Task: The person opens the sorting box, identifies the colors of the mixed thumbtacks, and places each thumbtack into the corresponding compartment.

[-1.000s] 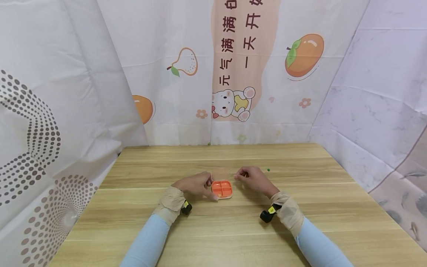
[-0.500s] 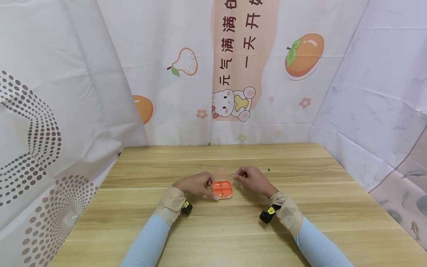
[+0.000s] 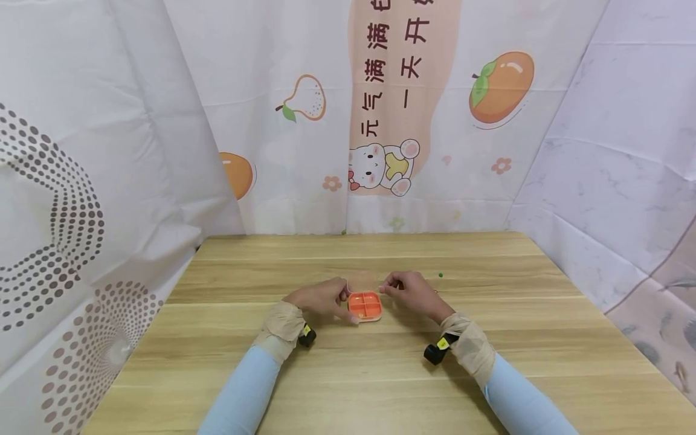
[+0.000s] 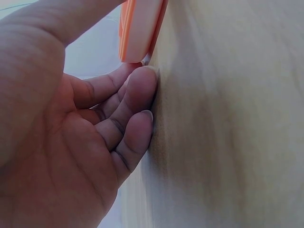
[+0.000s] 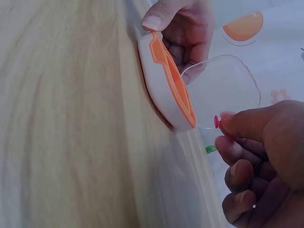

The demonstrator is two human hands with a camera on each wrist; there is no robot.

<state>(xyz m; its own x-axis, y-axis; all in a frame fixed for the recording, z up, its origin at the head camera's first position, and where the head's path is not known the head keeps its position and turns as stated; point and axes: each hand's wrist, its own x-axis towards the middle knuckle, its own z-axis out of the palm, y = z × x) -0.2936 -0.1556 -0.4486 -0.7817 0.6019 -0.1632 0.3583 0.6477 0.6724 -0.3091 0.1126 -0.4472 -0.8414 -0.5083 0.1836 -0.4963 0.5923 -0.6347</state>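
A small pill box point(image 3: 365, 306), orange inside with a pale base and several compartments, rests on the table with its clear lid point(image 5: 223, 85) swung open at the far side. My left hand point(image 3: 326, 297) holds it at the left: in the right wrist view the thumb presses the rim, and in the left wrist view curled fingers point(image 4: 141, 88) meet its end. To the right of the box, my right hand point(image 3: 414, 293) pinches a tiny pink piece with a round flat head point(image 5: 217, 121) between thumb and forefinger, apart from the box. Its exact kind is unclear.
The wood-grain table point(image 3: 348, 380) carries a tiny green piece point(image 3: 440, 275) behind the right hand. A printed white curtain point(image 3: 283, 199) hangs along the back edge, with more cloth at both sides. Black wrist cameras point(image 3: 433, 354) sit on both wrists.
The head view has shifted slightly. My right hand comes a little closer to the pill box. The left hand keeps its hold on the box, and the lid stays open.
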